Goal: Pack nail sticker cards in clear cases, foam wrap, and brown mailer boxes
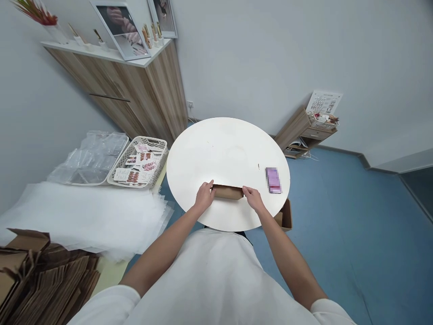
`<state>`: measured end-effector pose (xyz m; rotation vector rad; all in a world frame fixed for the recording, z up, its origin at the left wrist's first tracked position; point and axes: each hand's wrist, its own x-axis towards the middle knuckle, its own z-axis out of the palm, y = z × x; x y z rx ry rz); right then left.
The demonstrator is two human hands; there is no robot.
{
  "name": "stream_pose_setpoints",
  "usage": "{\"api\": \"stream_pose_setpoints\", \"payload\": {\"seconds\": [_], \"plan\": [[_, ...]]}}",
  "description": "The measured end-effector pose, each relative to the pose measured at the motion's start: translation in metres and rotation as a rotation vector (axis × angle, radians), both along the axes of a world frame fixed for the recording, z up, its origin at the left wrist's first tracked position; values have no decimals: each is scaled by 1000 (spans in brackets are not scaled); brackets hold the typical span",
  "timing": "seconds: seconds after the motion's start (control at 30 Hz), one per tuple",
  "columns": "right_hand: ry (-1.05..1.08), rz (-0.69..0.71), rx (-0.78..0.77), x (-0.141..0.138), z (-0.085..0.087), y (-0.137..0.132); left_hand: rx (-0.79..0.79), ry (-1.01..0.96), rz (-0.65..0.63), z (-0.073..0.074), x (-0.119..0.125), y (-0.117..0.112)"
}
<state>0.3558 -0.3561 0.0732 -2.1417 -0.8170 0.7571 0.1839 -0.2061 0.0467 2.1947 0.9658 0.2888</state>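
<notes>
A small brown cardboard box (228, 192) lies on the near part of a round white table (227, 153). My left hand (204, 196) grips the box's left end, fingers curled over its edge. My right hand (252, 197) grips the right end the same way. A small pink-purple item (273, 179), blurred, lies on the table to the right of my right hand.
A white basket (139, 161) of printed cards and a tray of clear plastic bags (90, 158) stand at left, with white sheets (84, 216) and a stack of brown cardboard (40, 280) nearer. A wooden cabinet (135, 95) stands behind. A cardboard box (286, 215) sits under the table's right edge.
</notes>
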Motion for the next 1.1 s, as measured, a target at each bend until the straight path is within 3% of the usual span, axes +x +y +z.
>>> {"api": "stream_pose_setpoints", "payload": {"seconds": [0.17, 0.53, 0.67, 0.77, 0.93, 1.1], "plan": [[56, -18, 67, 1, 2, 0, -52, -77, 12, 2, -4, 2], [95, -58, 49, 9, -4, -2, -178, -86, 28, 12, -4, 3], [197, -86, 85, 12, -7, -4, -134, -68, 11, 13, -4, 3], [270, -114, 100, 14, -8, -6, -189, -81, 2, 12, -5, 4], [380, -121, 117, 12, -1, -7, -341, -147, 35, 10, -6, 5], [415, -126, 115, 10, 7, -8, -357, -164, 52, 7, -3, 6]]}}
